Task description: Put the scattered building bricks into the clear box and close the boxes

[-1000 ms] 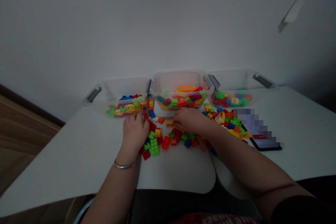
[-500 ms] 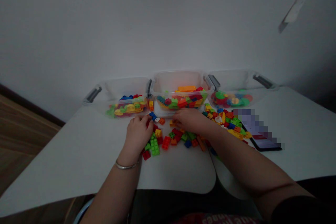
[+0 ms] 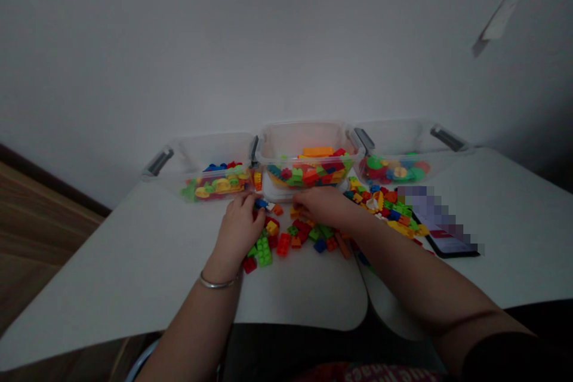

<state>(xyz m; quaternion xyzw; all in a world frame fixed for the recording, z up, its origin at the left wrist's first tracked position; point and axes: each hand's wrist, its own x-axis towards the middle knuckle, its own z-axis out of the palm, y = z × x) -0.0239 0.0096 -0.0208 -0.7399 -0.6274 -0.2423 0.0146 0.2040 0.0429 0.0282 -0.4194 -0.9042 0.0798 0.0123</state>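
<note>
Thumb and index finger of my left hand (image 3: 239, 227) close around a small blue brick (image 3: 261, 204), which touches a white piece and an orange brick (image 3: 278, 210). Below that hand lie a long green brick (image 3: 264, 250), a yellow brick (image 3: 271, 228) and a red brick (image 3: 283, 245). My right hand (image 3: 323, 204) reaches in from the right, with fingers curled down just in front of the middle box. A yellow-orange brick (image 3: 294, 213) shows at its fingertips; the hand hides whatever is between them. Dark red bricks (image 3: 303, 230) lie under the right wrist.
Three clear plastic boxes stand against the wall: a left box (image 3: 165, 178), a middle box (image 3: 308, 160) and a right box (image 3: 441, 158), each holding colourful pieces. More bricks (image 3: 394, 213) are heaped right of my forearm, beside a dark tablet-like device (image 3: 452, 245) on the white table (image 3: 147, 262).
My left hand has shifted slightly, and the blue brick by its fingers has turned and moved a little nearer to me. My right hand stays almost in place.
</note>
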